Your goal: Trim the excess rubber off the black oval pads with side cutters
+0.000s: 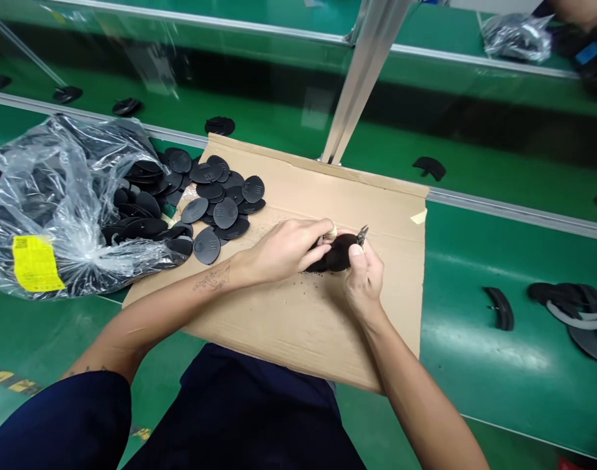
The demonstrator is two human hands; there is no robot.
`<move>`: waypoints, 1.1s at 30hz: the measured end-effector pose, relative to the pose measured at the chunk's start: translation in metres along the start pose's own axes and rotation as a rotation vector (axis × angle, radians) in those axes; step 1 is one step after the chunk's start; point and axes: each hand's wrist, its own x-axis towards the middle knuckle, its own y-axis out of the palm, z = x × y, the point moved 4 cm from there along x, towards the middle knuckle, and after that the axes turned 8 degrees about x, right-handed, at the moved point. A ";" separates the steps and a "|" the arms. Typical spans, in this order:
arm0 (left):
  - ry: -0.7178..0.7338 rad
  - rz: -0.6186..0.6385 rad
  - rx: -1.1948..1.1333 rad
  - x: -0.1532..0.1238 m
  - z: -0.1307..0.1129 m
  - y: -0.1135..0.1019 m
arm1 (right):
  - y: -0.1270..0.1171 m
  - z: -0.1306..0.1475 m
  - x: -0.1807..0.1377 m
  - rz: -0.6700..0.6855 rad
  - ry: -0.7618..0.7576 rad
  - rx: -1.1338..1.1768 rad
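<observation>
My left hand [286, 248] is closed around a black oval rubber piece [337, 253], pinning it on a sheet of cardboard [303, 313]. My right hand [364, 277] grips a small metal cutter [362, 235] whose tip touches the piece's upper right edge. Fine black trimmings lie on the cardboard below the piece. A pile of the same black oval pieces [214, 202] lies on the cardboard's far left corner.
A clear plastic bag [58, 202] with a yellow label, full of black pieces, lies at the left. Loose black pieces [501, 307] sit on the green bench to the right. A metal post [361, 72] rises behind the cardboard. Another person's hand [584, 10] shows at top right.
</observation>
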 end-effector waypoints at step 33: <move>-0.066 -0.308 -0.361 0.040 0.015 -0.021 | -0.015 -0.014 0.001 -0.190 0.472 0.854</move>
